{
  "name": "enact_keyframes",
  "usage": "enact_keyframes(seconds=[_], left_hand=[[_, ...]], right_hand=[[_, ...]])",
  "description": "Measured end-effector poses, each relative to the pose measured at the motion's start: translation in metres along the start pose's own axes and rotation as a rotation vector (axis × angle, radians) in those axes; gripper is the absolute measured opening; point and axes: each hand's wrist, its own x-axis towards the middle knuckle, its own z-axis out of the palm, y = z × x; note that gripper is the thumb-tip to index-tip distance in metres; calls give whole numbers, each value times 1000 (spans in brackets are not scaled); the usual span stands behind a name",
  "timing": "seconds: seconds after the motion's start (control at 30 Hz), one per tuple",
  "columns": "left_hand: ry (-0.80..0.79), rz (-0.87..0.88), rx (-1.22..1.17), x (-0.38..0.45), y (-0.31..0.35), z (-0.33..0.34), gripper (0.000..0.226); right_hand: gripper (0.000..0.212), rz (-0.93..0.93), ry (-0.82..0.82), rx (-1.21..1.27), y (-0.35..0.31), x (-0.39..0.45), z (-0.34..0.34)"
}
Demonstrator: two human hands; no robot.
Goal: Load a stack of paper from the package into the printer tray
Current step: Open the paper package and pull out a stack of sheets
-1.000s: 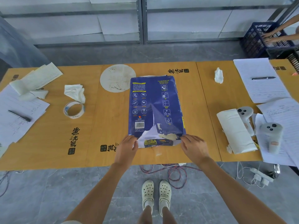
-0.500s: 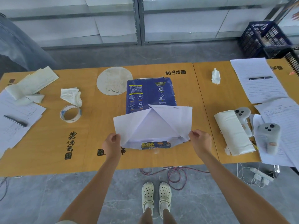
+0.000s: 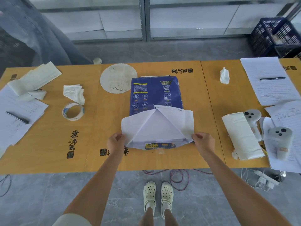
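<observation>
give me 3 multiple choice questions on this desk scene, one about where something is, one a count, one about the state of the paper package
1. Where does the roll of tape lie relative to the paper package?
A. to its left
B. on top of it
C. to its right

2. How many pens lie on the table?
A. none
B. two
C. five

3. What state is the near end of the package in?
A. sealed flat
B. flaps pulled open
C. cut clean off

Answers:
1. A, the tape sits on the wood left of the blue package.
2. B, one pen lies on the papers at far left and one pen on the lined sheet at far right.
3. B, the left hand and right hand each pinch a white flap spread open.
</observation>
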Motion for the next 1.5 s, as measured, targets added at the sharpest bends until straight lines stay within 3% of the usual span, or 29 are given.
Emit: enact_keyframes(seconds=[0.1, 0.2, 0.4, 0.7, 0.83, 0.97, 1.2, 1.33, 1.5], left_hand=[[30, 77, 0, -5, 4, -4, 26], [60, 197, 100, -8, 7, -5, 21], [-47, 417, 253, -23, 13, -7, 23], [-113, 283, 207, -42, 13, -10, 12], [-139, 253, 233, -44, 12, -7, 8], [-126, 202, 221, -47, 9, -2, 11], [-29, 64, 70, -52, 10, 7, 8], [36, 22, 26, -52, 13, 12, 11], [17, 22, 17, -48, 9, 11, 7]], right_hand=[[15, -99, 55, -152, -2, -7, -4], [16, -185, 121, -283, -5, -10, -8], [13, -268, 197, -360, -15, -20, -12], [13, -252, 195, -345, -24, -43, -9], [25, -214, 114, -259, -22, -53, 5], [51, -131, 194, -24, -23, -62, 16], [16, 69, 39, 288, -28, -77, 35], [14, 197, 29, 448, -34, -73, 43], [20, 321, 170, 671, -42, -69, 38]])
